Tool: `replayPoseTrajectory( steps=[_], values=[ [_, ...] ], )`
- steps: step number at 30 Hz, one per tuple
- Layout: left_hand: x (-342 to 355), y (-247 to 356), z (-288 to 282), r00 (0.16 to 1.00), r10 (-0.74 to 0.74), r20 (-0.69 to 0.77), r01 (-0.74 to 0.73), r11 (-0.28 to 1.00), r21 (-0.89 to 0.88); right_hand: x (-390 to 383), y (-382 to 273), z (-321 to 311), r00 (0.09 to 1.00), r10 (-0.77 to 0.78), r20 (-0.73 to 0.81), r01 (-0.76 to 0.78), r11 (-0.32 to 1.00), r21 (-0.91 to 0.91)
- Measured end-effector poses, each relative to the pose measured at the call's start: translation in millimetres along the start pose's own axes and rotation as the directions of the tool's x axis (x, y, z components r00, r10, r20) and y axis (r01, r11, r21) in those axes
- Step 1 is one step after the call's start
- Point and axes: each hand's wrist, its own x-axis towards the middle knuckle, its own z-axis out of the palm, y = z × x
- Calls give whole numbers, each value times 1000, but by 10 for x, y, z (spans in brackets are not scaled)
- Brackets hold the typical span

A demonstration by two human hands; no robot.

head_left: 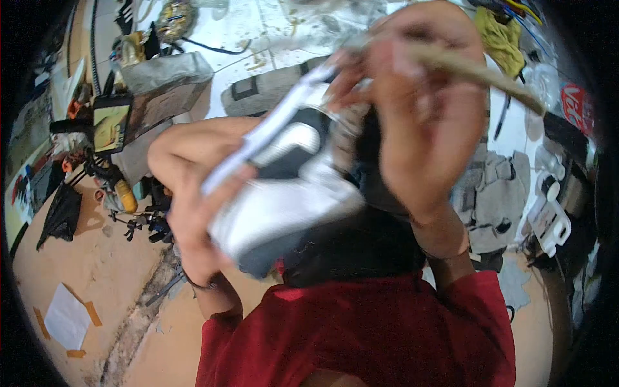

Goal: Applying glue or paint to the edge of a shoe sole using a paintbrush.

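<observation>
Left hand (198, 216) grips a white-and-black shoe (284, 200), seemingly to steady it; right hand (416, 106), blurred, clasps a stick-like tool (500, 82) beside it.

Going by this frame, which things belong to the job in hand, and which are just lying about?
In use:
- white-and-black shoe, held by the left hand
- tan stick, blurred, in the right hand

Apparently just lying about:
- white paper
- yellow-green cloth
- grey cloth
</observation>
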Motion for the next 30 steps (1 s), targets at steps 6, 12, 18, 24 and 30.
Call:
replayPoseTrajectory(
  steps=[6, 12, 18, 24, 30],
  values=[
    [-504, -1096, 437, 877, -470, -99, 302, 700, -647, 283, -208, -504, 885, 29, -465, -159, 957, -244],
    [-329, -1438, 623, 806, -486, -340, 144, 716, -683, 73, -168, -738, 919, -54, -390, -53, 965, -258],
    [-487, -1785, 561, 743, -612, -272, -20, 385, -923, -193, -152, -1006, 958, -77, -278, 29, 985, -172],
    [-700, -1239, 598, 436, -824, -361, -254, 272, -928, -189, -363, -674, 983, -73, -166, 44, 983, -176],
    [-1221, -430, 1031, 424, -864, -270, -472, 43, -880, -52, -239, -371, 999, -10, 37, 13, 998, -59]
  ],
)
